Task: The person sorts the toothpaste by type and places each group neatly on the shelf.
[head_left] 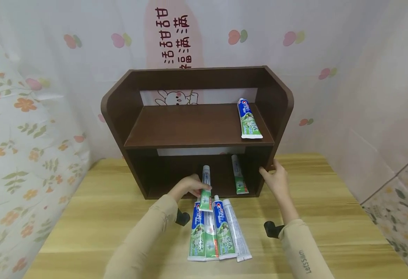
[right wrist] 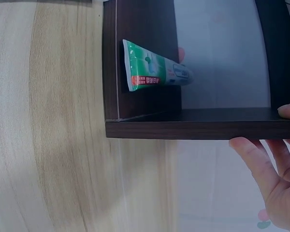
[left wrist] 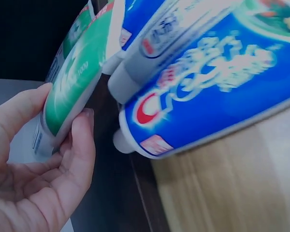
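My left hand [head_left: 191, 186] pinches a green and white toothpaste tube [head_left: 206, 188] between thumb and fingers, at the front of the lower level of a dark brown shelf [head_left: 197, 126]. In the left wrist view the thumb and fingers lie on either side of this tube [left wrist: 75, 92]. My right hand [head_left: 276, 179] grips the right side panel of the shelf. In the right wrist view its thumb is on the panel's inner face and its fingers [right wrist: 253, 157] are on the outer face. A green and white tube [head_left: 238, 174] lies at the right of the lower level.
Several toothpaste tubes lie side by side on the wooden table [head_left: 95, 232] before the shelf, among them a blue and green one [head_left: 224, 230] and a silvery one [head_left: 236, 232]. Another blue and green tube [head_left: 249, 120] lies on the upper level. Patterned curtains [head_left: 33, 116] hang around.
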`<state>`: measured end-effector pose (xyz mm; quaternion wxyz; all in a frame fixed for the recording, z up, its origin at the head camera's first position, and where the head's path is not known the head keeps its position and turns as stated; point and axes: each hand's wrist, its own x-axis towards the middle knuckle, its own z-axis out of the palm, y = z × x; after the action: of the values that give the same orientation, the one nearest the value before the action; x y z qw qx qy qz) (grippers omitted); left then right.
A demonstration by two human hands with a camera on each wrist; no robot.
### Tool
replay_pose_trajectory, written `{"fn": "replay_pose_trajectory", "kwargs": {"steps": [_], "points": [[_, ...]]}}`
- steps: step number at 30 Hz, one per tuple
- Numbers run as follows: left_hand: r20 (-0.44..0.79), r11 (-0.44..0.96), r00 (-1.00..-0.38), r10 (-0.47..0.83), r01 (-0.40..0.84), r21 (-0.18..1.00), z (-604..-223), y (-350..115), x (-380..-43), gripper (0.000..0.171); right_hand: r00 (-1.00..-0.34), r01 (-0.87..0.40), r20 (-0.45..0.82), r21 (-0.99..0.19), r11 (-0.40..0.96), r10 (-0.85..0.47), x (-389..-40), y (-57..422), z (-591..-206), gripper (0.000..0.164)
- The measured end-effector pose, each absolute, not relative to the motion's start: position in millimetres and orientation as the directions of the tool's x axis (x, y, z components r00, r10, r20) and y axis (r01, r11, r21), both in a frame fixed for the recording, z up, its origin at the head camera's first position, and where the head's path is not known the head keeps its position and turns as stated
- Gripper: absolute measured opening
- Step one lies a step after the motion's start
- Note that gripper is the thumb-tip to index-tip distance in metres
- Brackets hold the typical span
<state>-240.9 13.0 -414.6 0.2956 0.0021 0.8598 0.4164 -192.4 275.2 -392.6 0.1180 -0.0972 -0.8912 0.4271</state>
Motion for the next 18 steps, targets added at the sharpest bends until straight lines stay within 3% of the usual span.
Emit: {"fn": "replay_pose_trajectory", "kwargs": {"steps": [3,11,15,18], "points": [[-0.498,0.643,-0.832,0.244,-0.245,0.725,-428.9,19.1,-258.9,0.041,-0.953,0.073,0.128,-0.784,0.616,0.276,-192.1,275.5,-393.3,0.033],[-0.437,0.502,-0.864,0.248,-0.272,0.821,-588.5,26.5,-381.0,0.07,-0.948,0.063,0.148,-0.78,0.622,0.282,-189.9,271.3,-392.4,0.031],[-0.395,0.444,-0.895,0.204,-0.275,0.853,-612.6,31.6,-398.8,0.088,-0.951,0.061,0.135,-0.801,0.596,0.278,-187.9,269.6,-393.0,0.031],[-0.358,0.437,-0.91,0.21,-0.24,0.867,-613.2,39.1,-399.5,0.088,-0.95,0.057,0.133,-0.815,0.576,0.282,-184.3,270.1,-393.0,0.031]]}}
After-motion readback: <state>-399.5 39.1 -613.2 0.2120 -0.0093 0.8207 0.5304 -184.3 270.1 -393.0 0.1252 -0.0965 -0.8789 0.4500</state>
